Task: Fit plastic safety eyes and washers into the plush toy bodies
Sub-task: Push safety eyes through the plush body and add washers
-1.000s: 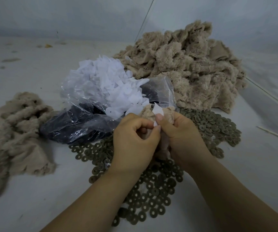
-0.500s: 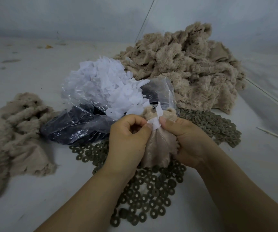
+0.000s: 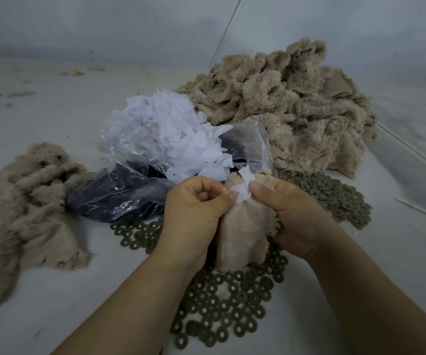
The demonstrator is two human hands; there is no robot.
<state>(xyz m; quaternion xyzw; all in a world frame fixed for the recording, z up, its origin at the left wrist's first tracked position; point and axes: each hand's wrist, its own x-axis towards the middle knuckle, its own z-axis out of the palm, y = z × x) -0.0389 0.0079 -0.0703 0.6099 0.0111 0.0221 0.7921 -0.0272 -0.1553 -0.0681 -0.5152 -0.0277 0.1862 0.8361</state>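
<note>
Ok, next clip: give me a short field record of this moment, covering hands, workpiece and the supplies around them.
left hand: pinches the white patch
right hand: grips the plush body, thumb at the patch
workpiece: plush body held inside out above the washers
supplies: clear bag of white patches, dark bag
piles: plush heap far right, smaller plush pile left

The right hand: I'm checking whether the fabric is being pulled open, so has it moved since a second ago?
Yes. The right hand has drawn right, away from the left hand, judged against the washers, exposing more plush body.
</note>
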